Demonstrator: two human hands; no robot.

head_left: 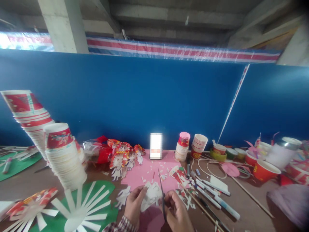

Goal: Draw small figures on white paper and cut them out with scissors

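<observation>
Near the bottom centre, my left hand (135,204) is closed in a pinch; what it holds, if anything, is too small to make out. Just right of it, my right hand (177,211) is wrapped round the handles of dark scissors (162,185), their blades pointing up and away. White paper cut-outs (151,196) lie between and beyond my hands on a pink sheet (135,176), which is strewn with small white scraps. Another white cut-out (123,197) lies beside my left hand.
Tall paper cup stacks (65,158) stand at left, behind a green sheet (106,188) with white paper strips. Decorated paper figures (118,164) lie beyond my left hand. Markers (227,207), a stick (253,196) and red cups (265,170) are at right. A blue panel (154,93) stands behind.
</observation>
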